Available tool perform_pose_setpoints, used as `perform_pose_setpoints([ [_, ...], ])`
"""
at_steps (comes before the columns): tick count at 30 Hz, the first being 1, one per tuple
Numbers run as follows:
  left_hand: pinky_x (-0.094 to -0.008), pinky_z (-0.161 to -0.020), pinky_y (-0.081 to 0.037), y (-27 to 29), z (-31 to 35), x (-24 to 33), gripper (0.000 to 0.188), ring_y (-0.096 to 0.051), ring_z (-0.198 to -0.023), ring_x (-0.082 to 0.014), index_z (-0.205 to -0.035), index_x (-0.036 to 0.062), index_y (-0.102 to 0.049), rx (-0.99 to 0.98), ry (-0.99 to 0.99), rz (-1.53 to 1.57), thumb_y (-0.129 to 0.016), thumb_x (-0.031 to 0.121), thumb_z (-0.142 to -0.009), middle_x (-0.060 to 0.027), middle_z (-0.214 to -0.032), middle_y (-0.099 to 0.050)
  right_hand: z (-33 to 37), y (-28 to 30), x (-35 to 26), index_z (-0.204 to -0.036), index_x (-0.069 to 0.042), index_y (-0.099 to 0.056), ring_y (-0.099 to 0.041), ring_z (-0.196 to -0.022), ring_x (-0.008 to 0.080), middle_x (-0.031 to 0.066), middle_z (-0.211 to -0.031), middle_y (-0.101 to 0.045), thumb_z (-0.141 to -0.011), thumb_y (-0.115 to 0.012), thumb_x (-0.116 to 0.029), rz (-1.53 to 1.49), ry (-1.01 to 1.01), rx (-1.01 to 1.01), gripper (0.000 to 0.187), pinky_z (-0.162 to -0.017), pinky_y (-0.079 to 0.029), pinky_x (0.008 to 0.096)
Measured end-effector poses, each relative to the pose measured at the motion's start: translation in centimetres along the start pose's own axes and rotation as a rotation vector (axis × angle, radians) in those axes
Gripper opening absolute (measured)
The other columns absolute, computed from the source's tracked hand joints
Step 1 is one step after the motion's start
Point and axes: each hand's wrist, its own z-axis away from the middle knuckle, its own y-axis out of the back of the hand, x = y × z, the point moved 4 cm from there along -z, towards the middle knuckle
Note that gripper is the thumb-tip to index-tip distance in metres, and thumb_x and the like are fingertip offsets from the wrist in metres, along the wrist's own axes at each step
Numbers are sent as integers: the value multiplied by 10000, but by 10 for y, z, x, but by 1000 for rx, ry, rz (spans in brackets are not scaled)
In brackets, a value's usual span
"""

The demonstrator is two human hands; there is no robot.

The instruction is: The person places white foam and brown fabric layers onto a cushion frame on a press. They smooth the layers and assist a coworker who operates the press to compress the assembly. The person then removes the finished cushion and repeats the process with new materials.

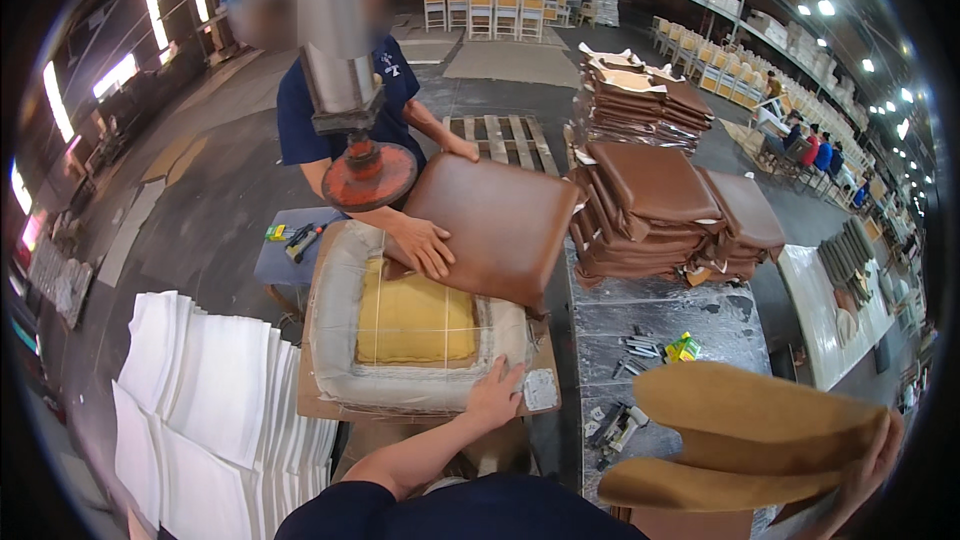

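My left hand (494, 395) rests with its fingers spread on the near right corner of a grey padded frame (335, 355), which surrounds a yellow panel (415, 320). Out at the right, my right hand (878, 460) grips the edge of a floppy tan sheet (760, 410), folded or doubled, hanging over the table. Across from me a co-worker holds a brown upholstered seat cushion (495, 225) with both hands, tilted above the frame's far right part. A round red press plate (369, 176) hangs from a metal cylinder (335, 50) over the frame's far side.
A stack of white foam sheets (210, 390) stands at the left. Brown cushions (655, 190) are piled on the right-hand table (670, 315), with a staple gun (622, 435) and loose staple strips nearer me. Another staple gun (303, 240) lies on a blue-grey stool (280, 262).
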Motion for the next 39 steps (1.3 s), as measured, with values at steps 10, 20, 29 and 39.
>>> perform_pose_setpoints([
  [10, -575, -1174, -491, 4, 19, -2, 769, -610, -1418, -469, -1683, 282, -487, 21, 54, -40, -769, 345, -970, -260, -1701, -464, 11, -129, -113, -1069, 18, -756, -706, -888, 226, 118, -951, -752, -1029, -705, -47, -4, 305, -267, 91, -841, -519, 326],
  [20, -562, -1157, -501, 3, 25, -1, 753, -623, -1409, -434, -1674, 277, -500, 88, 22, -63, -770, 346, -974, -251, -1672, -501, 27, -177, -135, -972, -20, -783, -614, -591, 229, 99, -742, -702, -919, -808, -68, -221, 503, -460, 76, -573, -439, 358],
  [29, -554, -1191, -480, 1, 23, -2, 743, -609, -1437, -423, -1691, 299, -480, 36, 79, -81, -741, 390, -1002, -229, -1704, -481, 34, -180, -123, -922, -32, -782, -581, -534, 206, 75, -665, -625, -897, -818, -62, -228, 514, -527, 52, -536, -407, 351],
  [39, -582, -1176, -489, 3, 34, -8, 793, -643, -1391, -425, -1695, 316, -471, 104, 34, -82, -780, 398, -970, -220, -1656, -534, 30, -203, -125, -876, -51, -705, -676, -547, 169, 60, -657, -696, -876, -814, -67, -264, 490, -608, 110, -557, -494, 291],
])
